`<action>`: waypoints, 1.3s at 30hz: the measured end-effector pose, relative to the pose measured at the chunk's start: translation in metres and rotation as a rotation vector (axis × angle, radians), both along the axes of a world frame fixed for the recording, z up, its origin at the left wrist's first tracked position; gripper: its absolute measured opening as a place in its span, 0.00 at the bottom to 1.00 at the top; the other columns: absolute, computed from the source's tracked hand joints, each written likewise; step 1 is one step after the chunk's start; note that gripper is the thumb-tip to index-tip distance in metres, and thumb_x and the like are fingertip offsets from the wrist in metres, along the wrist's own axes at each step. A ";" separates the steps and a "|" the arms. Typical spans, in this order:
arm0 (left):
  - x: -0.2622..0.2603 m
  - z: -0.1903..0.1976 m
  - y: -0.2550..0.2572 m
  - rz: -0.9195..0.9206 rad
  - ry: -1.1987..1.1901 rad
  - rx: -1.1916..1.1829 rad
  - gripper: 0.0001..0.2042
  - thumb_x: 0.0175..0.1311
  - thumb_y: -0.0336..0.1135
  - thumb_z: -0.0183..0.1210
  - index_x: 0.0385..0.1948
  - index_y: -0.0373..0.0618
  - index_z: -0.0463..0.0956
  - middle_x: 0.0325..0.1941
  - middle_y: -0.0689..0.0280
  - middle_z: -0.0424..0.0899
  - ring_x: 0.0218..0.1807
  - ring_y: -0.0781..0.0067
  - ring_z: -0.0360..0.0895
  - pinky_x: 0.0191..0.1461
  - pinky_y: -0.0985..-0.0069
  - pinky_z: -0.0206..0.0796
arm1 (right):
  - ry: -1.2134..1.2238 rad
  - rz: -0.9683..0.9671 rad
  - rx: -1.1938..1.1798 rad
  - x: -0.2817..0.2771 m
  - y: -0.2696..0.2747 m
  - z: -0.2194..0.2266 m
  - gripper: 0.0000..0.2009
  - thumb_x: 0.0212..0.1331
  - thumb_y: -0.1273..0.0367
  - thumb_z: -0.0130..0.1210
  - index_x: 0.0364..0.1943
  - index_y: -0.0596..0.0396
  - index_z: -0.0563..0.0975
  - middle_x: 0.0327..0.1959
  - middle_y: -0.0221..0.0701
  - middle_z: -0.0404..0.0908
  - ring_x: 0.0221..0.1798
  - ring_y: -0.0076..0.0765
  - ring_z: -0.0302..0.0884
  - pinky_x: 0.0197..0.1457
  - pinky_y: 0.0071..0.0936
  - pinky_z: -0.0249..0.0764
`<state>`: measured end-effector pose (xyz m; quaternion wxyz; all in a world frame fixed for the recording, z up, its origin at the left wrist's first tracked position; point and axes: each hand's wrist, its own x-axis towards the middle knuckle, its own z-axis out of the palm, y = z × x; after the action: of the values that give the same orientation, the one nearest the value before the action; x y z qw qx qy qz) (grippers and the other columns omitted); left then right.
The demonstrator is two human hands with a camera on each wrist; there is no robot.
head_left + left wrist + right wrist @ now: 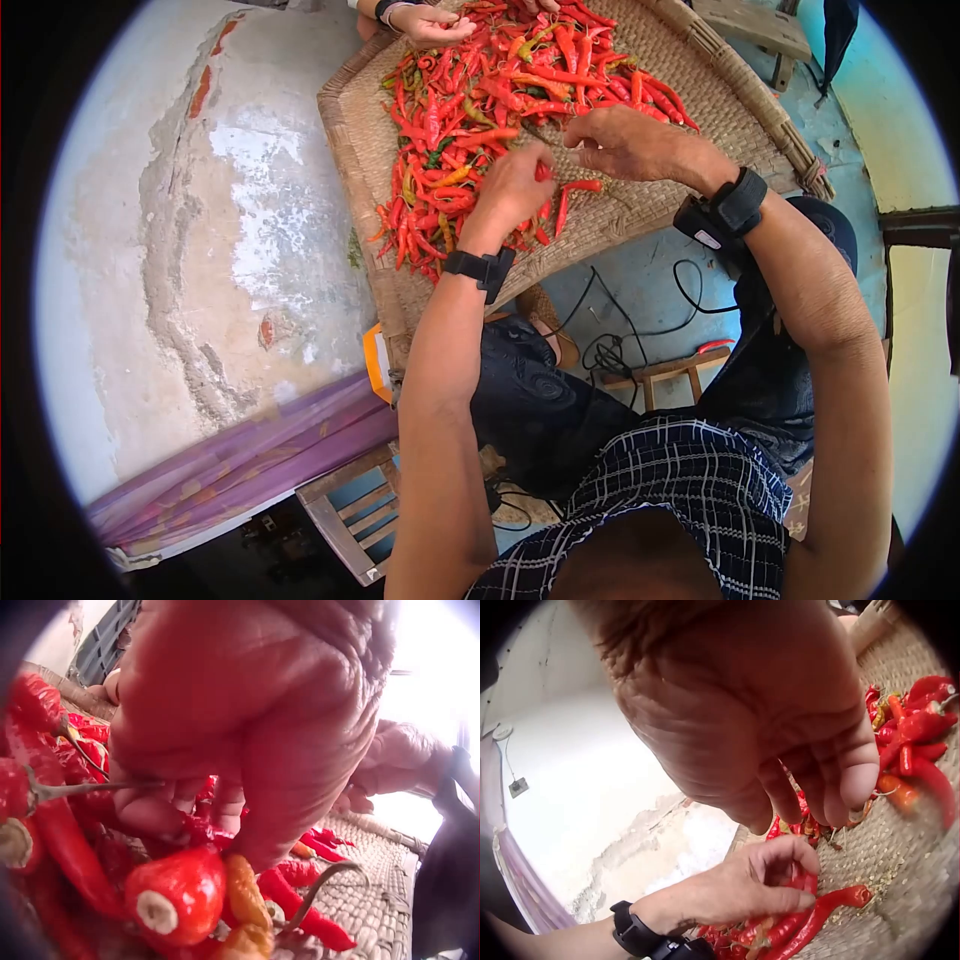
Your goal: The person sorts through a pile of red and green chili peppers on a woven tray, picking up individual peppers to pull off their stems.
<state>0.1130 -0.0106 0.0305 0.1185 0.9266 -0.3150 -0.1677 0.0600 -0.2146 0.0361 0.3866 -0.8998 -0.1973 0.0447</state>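
My left hand (512,192) is over the near part of a heap of red chili peppers (450,120). It holds a red chili pepper (804,880) between thumb and fingers, best seen in the right wrist view. My right hand (645,145) hovers just to the right, fingers loosely bent and nothing visible in them. In the left wrist view, a chili with a pale cut stem end (156,911) and a yellowish one (247,896) lie close under the left hand. A long red chili (821,915) lies on the woven tray beside that hand.
The wide woven tray (690,180) has a raised rim. Across it, another person's hand (440,25) is at the heap's far edge. A peeling wall (270,200) stands on the left. Below the tray are black cables (610,350) and a small wooden stool (680,368).
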 end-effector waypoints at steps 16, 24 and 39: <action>0.003 0.013 -0.039 0.360 0.574 -1.220 0.19 0.58 0.23 0.60 0.49 0.41 0.64 0.38 0.66 0.76 0.39 0.79 0.75 0.42 0.82 0.69 | 0.275 -0.277 0.338 -0.001 0.003 0.010 0.17 0.55 0.62 0.61 0.41 0.64 0.77 0.25 0.38 0.79 0.28 0.34 0.78 0.33 0.31 0.73; 0.009 0.010 -0.020 0.528 0.510 -1.010 0.23 0.59 0.21 0.57 0.56 0.38 0.60 0.43 0.61 0.78 0.43 0.75 0.77 0.45 0.76 0.73 | -0.071 -0.394 0.074 0.005 -0.019 0.004 0.19 0.56 0.66 0.58 0.48 0.65 0.74 0.25 0.39 0.80 0.26 0.30 0.79 0.31 0.28 0.74; 0.003 0.014 -0.021 0.572 0.685 -1.320 0.19 0.63 0.27 0.56 0.54 0.38 0.62 0.41 0.63 0.77 0.39 0.76 0.77 0.42 0.78 0.73 | 0.139 -0.169 0.285 0.003 -0.007 0.011 0.07 0.57 0.70 0.56 0.32 0.61 0.79 0.21 0.30 0.77 0.24 0.24 0.72 0.28 0.25 0.70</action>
<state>0.1162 -0.0320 0.0446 0.7715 0.6071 -0.0454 -0.1850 0.0626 -0.2218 0.0474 0.5253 -0.8440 -0.0980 0.0455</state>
